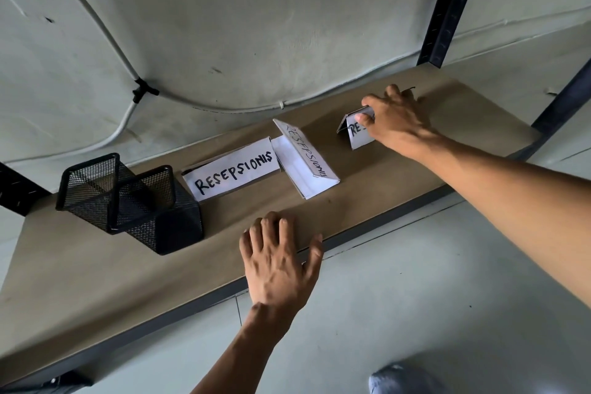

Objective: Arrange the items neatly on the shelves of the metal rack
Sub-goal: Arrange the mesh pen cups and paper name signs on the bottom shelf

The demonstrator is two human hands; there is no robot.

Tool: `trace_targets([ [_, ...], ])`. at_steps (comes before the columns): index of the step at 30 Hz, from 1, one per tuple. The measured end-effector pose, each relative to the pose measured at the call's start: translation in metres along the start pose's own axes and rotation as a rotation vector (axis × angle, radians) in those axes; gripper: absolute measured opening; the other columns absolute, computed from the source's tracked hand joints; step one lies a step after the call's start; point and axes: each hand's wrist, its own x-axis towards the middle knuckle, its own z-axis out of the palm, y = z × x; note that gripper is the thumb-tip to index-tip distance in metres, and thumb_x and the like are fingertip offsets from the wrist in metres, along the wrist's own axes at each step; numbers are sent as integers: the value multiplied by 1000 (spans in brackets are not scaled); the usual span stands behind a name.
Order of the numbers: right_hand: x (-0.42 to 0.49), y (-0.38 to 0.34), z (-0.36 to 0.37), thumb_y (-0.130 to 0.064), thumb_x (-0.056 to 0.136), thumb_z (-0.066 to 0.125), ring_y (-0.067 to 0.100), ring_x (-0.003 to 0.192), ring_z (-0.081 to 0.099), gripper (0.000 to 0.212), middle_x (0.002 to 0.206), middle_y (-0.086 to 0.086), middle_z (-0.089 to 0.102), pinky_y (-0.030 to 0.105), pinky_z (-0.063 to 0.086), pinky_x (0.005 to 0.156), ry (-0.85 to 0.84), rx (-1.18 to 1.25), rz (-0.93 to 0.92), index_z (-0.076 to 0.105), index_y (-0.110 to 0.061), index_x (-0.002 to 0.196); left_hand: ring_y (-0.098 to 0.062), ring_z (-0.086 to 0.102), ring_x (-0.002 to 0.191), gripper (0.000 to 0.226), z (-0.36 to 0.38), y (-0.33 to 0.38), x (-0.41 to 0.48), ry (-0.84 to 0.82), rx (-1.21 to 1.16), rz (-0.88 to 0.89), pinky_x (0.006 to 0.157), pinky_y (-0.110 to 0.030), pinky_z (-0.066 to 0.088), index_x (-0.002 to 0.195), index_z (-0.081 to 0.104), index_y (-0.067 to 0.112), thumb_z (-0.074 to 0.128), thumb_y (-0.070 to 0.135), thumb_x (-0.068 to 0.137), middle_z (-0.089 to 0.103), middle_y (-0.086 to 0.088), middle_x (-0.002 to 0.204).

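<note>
Three folded white paper signs lettered "RESEPSIONIS" stand on the brown shelf board point(399, 189). The left sign point(233, 169) faces me. The middle sign point(307, 160) is turned at an angle and touches it. My right hand point(396, 118) pinches the top fold of the right sign point(356, 133), covering most of its lettering. My left hand point(278, 256) rests flat on the shelf's front edge, fingers spread, holding nothing. Two black mesh holders point(128, 198) stand side by side at the shelf's left.
A dark metal rack post point(447, 6) rises at the back right, and another post point(19, 189) shows at the left. White cables point(121, 54) run along the grey wall behind. The grey floor lies below the shelf's front edge.
</note>
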Motion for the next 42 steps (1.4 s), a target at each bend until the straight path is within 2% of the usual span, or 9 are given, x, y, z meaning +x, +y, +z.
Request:
trace_targets([
  [21,-4,2,0,-50,94,44,40,117,41,47,127,18,43,50,34,100,140,-104,60,48,-19,129,-31,47,90,48,0,-2,-1,-21,-6,5,83,-41,33,94,58,11,42,56,89,57,-10,105],
  [24,-30,-21,0,-55,93,41,31,102,54,41,105,10,60,39,40,87,167,94,42,60,-19,96,-30,48,90,48,0,-2,-1,-30,-1,2,83,-42,34,95,59,11,41,56,89,57,-10,105],
  [27,-55,-49,-2,-63,92,37,24,78,53,54,70,0,52,29,36,62,-90,436,200,41,-18,62,-30,48,91,48,0,-1,-1,-36,-1,-6,83,-42,34,96,59,11,41,56,88,56,-9,105],
  [29,-63,-59,0,-64,91,37,22,91,49,47,87,-2,56,25,34,62,-289,733,286,53,-21,80,-30,47,91,49,0,0,0,-33,-7,-7,84,-41,34,95,59,11,41,56,88,57,-10,105],
  [31,-65,-64,2,-64,90,40,21,98,46,62,113,4,54,20,33,62,-401,853,348,51,-13,122,-30,46,92,49,0,0,0,-34,-5,-6,84,-41,33,96,58,11,40,57,89,56,-10,105],
  [33,-63,-66,5,-68,84,46,18,93,44,66,106,4,49,21,28,55,-405,827,365,48,-13,122,-29,46,91,49,-1,-1,-1,-34,-3,-3,84,-41,33,95,58,11,40,56,89,56,-10,105],
  [35,-62,-68,8,-69,79,54,14,81,45,56,91,1,48,23,26,54,-406,797,356,47,-18,100,-30,46,91,49,-1,-2,-1,-40,-3,1,84,-42,34,95,59,11,41,56,89,56,-9,105],
  [39,-65,-76,15,-46,76,74,5,61,46,43,74,-4,50,17,31,48,-348,819,276,43,-17,79,-31,48,90,47,-1,-2,-1,-36,-11,10,84,-42,36,95,58,11,42,55,89,57,-9,105],
  [42,-67,-84,23,-42,72,70,14,67,51,37,78,-4,53,24,33,49,-122,379,133,48,-15,84,-31,48,90,47,-1,-3,-1,-42,-10,8,84,-43,37,97,58,12,42,55,89,56,-9,106],
])
